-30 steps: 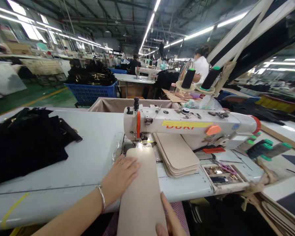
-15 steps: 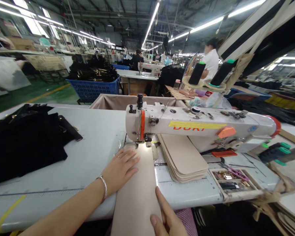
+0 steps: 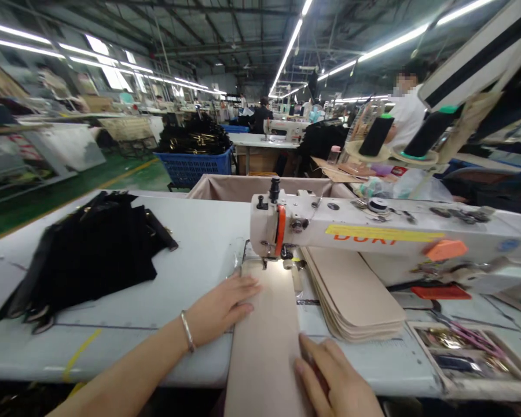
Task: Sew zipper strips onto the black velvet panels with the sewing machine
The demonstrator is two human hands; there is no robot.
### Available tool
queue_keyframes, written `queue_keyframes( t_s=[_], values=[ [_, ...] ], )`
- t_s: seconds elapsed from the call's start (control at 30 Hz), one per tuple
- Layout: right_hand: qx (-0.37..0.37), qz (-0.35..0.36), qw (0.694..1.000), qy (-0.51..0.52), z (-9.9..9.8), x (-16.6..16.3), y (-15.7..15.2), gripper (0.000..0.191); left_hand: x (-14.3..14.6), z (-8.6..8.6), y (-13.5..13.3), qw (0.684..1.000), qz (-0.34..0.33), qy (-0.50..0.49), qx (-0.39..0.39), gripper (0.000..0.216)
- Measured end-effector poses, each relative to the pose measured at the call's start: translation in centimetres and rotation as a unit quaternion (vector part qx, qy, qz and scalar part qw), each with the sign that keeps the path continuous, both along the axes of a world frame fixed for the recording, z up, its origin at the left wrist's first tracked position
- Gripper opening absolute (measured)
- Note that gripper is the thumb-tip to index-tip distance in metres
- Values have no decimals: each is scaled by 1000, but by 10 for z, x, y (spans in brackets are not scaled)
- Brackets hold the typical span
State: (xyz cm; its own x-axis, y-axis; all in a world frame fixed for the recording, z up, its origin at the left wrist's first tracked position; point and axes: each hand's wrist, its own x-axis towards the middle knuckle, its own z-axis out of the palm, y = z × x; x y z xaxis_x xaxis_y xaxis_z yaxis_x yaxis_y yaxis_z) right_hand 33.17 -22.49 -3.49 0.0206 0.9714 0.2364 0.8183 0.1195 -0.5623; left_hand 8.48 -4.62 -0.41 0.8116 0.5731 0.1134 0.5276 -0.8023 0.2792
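A long beige panel (image 3: 267,336) runs from the front edge of the table up under the presser foot of a white sewing machine (image 3: 304,223), where a lamp lights it. My left hand (image 3: 226,304), with a silver bangle at the wrist, lies flat on the panel's left side, fingers stretched out just short of the foot. At the right edge of the panel, nearer to me, is my right hand (image 3: 330,370), thumb and forefinger closed on that edge; its other fingers are partly hidden. A stack of beige panels (image 3: 356,295) with rounded corners lies under the machine arm.
Black pieces (image 3: 99,255) are heaped on the table at left. A small tray (image 3: 464,353) at right holds scissors and metal fittings. Behind the machine stands a beige fabric-lined bin (image 3: 226,186), then a blue crate (image 3: 195,168). Thread cones (image 3: 375,136) rise at right; a person (image 3: 406,113) is beyond.
The whole view has swung left, so things sit further right in the picture. Both hands stay on the panel; my right thumb now sits closer to its edge.
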Motion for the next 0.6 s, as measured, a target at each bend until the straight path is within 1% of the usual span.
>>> queue_keyframes(
  t_s=[0.03,0.07,0.1,0.13,0.17,0.2,0.23,0.27,0.3,0.33,0.37,0.43,0.5,0.57,0.6],
  values=[
    [19,26,999,-38,6,2,14,34,-21,5,5,1000,27,8,12,42],
    [35,42,996,-73,12,2,30,32,-46,9,12,996,79,22,43,42],
    [51,57,992,-102,17,0,47,31,-75,13,20,984,149,42,84,43],
    [62,72,987,-129,19,-3,62,32,-106,16,27,961,232,67,136,44],
    [72,86,983,-148,20,-7,77,33,-138,19,35,932,306,101,167,51],
    [79,101,978,-163,20,-11,89,36,-168,21,42,910,354,134,167,59],
    [82,115,975,-172,18,-14,98,39,-195,22,47,906,364,164,141,64],
    [83,124,973,-176,15,-16,105,42,-216,22,51,911,354,176,116,65],
    [82,127,972,-178,12,-17,110,43,-232,22,54,918,340,179,93,63],
    [81,127,972,-178,10,-17,112,44,-243,21,55,927,323,174,78,59],
    [78,126,973,-178,8,-17,112,44,-248,20,55,934,308,165,73,55],
    [73,124,973,-178,6,-15,110,44,-247,18,54,939,291,154,95,51],
    [74,128,973,-179,7,-14,108,44,-244,19,53,934,286,166,136,56],
    [79,130,972,-179,9,-14,107,43,-248,27,54,925,296,188,148,63],
    [83,130,972,-178,12,-15,107,43,-254,34,56,918,314,193,146,63]
  ],
)
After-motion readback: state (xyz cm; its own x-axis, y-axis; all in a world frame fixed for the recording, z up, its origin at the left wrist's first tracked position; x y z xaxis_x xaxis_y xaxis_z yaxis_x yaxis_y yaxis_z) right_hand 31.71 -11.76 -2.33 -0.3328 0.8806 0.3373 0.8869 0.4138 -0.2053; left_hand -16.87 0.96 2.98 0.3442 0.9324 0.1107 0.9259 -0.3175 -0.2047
